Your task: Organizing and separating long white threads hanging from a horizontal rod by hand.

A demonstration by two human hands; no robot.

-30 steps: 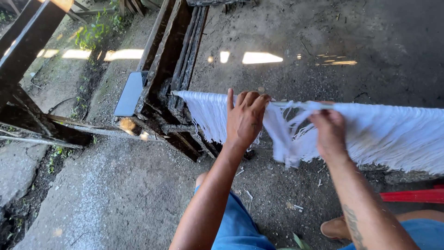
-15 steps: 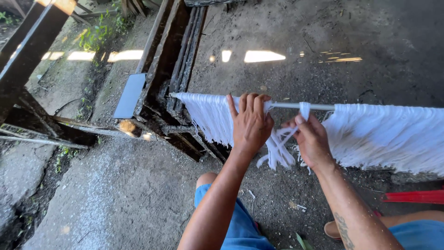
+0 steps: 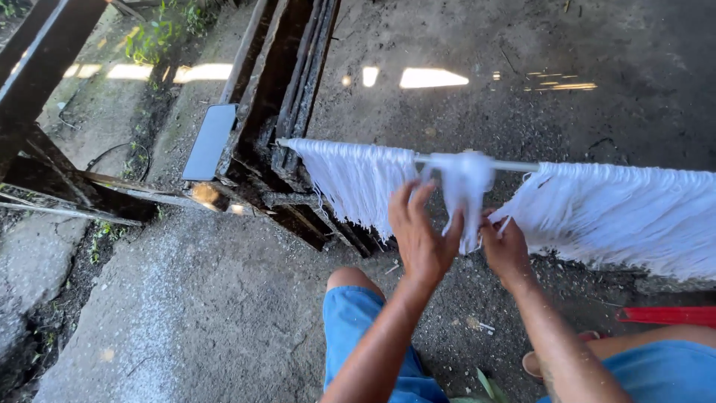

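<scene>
Both hands at a tuft of white threads on a rod.

Left hand and right hand pinch the hanging tuft on the thin rod, between two thread curtains; a dark wooden frame stands left.

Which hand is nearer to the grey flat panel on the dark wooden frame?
Left. The left hand is at the white bundle, to the right of the grey panel; the right hand is farther right.

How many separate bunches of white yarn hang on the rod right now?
3. A wide fringe hangs left of the hands; a small bundle sits mid-rod, held between the left hand and right hand; another wide fringe runs off the right edge, where more may be hidden.
</scene>
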